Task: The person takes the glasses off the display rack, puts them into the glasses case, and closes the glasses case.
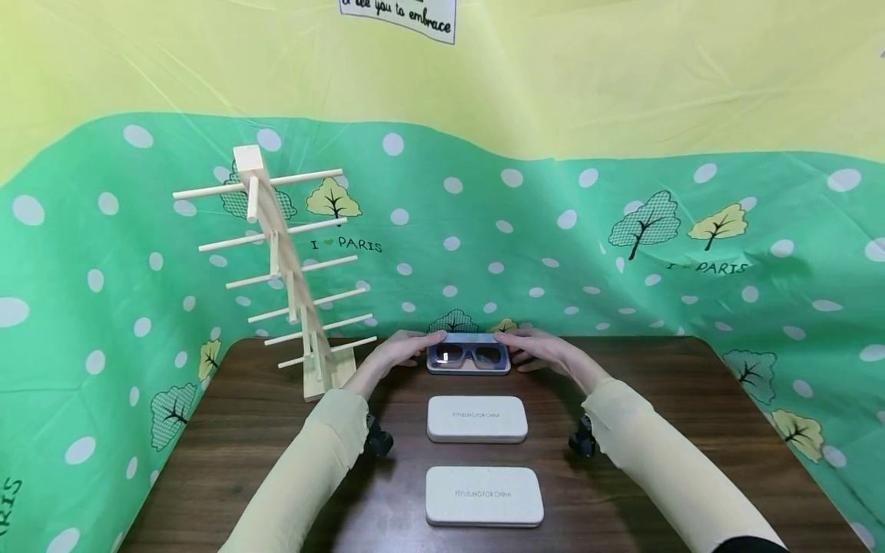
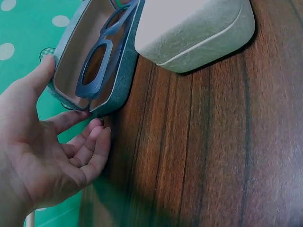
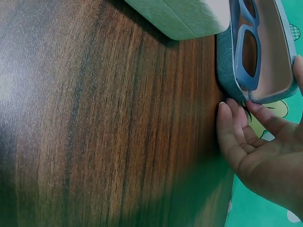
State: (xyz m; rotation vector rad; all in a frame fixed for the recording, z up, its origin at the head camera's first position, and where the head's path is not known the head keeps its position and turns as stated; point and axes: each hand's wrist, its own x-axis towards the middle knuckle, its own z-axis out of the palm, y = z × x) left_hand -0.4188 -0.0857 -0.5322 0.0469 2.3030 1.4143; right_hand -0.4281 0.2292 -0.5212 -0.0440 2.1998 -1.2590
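At the table's far edge lies an opened glasses case (image 1: 434, 370), with blue-framed sunglasses (image 1: 489, 355) inside. Its blue-green outside and pale lining show in both wrist views. My left hand (image 1: 399, 350) holds the case's left end, thumb on the raised lid's rim and forefinger at the hinge corner (image 2: 89, 112). At the opposite end my right hand (image 1: 545, 350) holds it the same way, the other fingers (image 3: 226, 116) bent beside the case. Nearer to me lie two closed white glasses cases, a middle case (image 1: 477, 425) and a front case (image 1: 484, 503), both with lettering on top.
To the left stands a tall wooden rack (image 1: 283, 246) with several rows of pegs, its base (image 1: 343, 369) near my left forearm. A green and yellow patterned cloth (image 1: 498, 200) hangs behind the dark wooden table (image 1: 643, 399).
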